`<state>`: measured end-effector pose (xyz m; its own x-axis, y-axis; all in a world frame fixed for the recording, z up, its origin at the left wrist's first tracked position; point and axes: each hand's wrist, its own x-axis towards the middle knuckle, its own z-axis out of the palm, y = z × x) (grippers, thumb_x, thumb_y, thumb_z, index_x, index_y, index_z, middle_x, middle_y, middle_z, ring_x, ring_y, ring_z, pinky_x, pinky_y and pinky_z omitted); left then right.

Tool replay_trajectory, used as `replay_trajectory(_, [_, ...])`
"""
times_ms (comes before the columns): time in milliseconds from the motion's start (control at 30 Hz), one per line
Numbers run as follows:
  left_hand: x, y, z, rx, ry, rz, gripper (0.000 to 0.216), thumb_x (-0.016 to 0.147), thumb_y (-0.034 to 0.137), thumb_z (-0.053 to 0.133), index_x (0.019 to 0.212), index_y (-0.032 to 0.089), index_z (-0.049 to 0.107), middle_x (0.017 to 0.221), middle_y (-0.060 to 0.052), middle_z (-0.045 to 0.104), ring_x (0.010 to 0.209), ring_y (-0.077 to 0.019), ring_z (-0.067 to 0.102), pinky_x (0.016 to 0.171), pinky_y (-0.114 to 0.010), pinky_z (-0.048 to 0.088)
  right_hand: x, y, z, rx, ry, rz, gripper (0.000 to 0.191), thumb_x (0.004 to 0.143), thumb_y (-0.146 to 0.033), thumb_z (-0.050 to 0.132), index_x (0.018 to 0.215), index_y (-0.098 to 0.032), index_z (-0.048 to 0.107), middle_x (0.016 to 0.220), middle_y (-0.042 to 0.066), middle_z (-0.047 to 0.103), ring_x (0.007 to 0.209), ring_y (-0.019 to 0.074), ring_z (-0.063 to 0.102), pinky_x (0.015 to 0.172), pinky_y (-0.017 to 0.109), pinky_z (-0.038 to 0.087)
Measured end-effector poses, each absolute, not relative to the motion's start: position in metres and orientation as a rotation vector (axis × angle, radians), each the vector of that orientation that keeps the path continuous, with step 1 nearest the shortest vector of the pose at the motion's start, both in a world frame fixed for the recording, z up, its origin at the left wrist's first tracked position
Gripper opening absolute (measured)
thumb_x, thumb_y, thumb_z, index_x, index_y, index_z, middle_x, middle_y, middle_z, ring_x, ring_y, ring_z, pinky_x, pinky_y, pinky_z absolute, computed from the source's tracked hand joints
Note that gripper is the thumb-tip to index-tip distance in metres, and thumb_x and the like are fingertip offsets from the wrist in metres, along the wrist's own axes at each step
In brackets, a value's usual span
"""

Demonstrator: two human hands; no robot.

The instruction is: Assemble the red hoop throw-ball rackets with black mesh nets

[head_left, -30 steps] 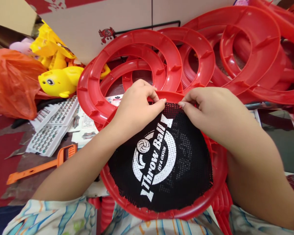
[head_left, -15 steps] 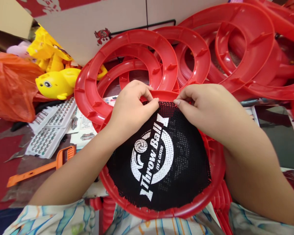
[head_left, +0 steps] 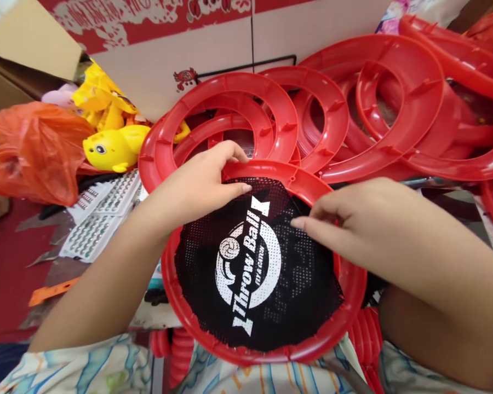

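Note:
A round red plastic ring (head_left: 267,358) rests against my lap, with a black mesh net (head_left: 312,301) stretched over it. White "Throw Ball" lettering and a ball drawing are printed on the net. My left hand (head_left: 207,180) grips the ring's far rim, its fingers over the rim and its thumb against the net. At the upper right, my right hand (head_left: 345,219) is closed with thumb and fingertips at the net's edge, pinching the mesh. Along the far rim between the hands, the net lies away from the ring and bare red plastic shows.
Several red rings (head_left: 287,109) are heaped behind, before a white and red box (head_left: 230,49). On the left are a yellow toy (head_left: 115,148), an orange plastic bag (head_left: 36,153), trays of small metal pieces (head_left: 88,235) and an orange plastic tool (head_left: 51,293). Ridged red parts (head_left: 365,334) sit below.
My right hand has moved down and right with the net's edge, away from the far rim. My left hand has shifted slightly left, and more of the red rim shows. The view has tilted up.

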<state>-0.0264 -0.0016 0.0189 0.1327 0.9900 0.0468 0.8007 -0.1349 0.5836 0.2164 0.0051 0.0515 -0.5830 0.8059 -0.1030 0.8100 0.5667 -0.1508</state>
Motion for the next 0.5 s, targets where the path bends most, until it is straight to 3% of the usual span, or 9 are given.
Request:
replay_trajectory(67, [-0.031,-0.003,0.019,1.976,1.747,0.641,0.030,0.075,0.030,0.072,0.101,0.023,0.060,0.114,-0.006,0.070,0.106,-0.0262,0.065,0.089,-0.040,0.051,0.215,-0.002,0.050,1.383,2.709,-0.120,0.035,0.087,-0.046,0.059,0.064,-0.020,0.064,0.056,0.003,0.059,0.053,0.0190,0.052,0.054,0.031,0.025])
replay_trajectory(167, [-0.031,-0.012,0.017,1.952,1.907,0.662,0.027,0.077,0.030,0.070,0.100,0.024,0.058,0.113,-0.006,0.070,0.100,-0.0262,0.066,0.080,-0.038,0.052,0.209,-0.008,0.047,1.300,2.658,-0.055,0.028,0.090,-0.036,0.056,0.069,-0.020,0.063,0.069,0.006,0.066,0.065,0.0248,0.062,0.058,0.032,0.026])
replay_trajectory(300, [-0.037,-0.027,0.022,1.953,2.071,0.537,0.033,0.079,0.039,0.070,0.107,0.027,0.057,0.112,-0.007,0.070,0.095,-0.0286,0.068,0.076,-0.039,0.052,0.199,-0.005,0.046,1.350,2.649,-0.099,0.023,0.092,-0.024,0.049,0.074,-0.020,0.063,0.077,0.006,0.069,0.072,0.0247,0.064,0.059,0.032,0.027])
replay_trajectory(400, [-0.042,-0.026,0.031,2.013,2.028,0.467,0.031,0.080,0.042,0.070,0.105,0.026,0.063,0.107,-0.007,0.072,0.093,-0.0286,0.068,0.080,-0.041,0.053,0.195,0.002,0.045,1.461,2.672,-0.072,0.023,0.092,-0.026,0.048,0.078,-0.019,0.065,0.074,0.008,0.068,0.071,0.0246,0.062,0.059,0.033,0.028])
replay_trajectory(500, [-0.041,-0.012,0.036,2.094,1.758,0.652,0.020,0.081,0.031,0.068,0.100,0.024,0.070,0.112,-0.005,0.073,0.106,-0.0242,0.067,0.094,-0.036,0.052,0.194,0.010,0.043,1.524,2.697,-0.144,0.024,0.093,-0.027,0.047,0.083,-0.019,0.068,0.079,0.007,0.070,0.073,0.0242,0.062,0.062,0.033,0.032])
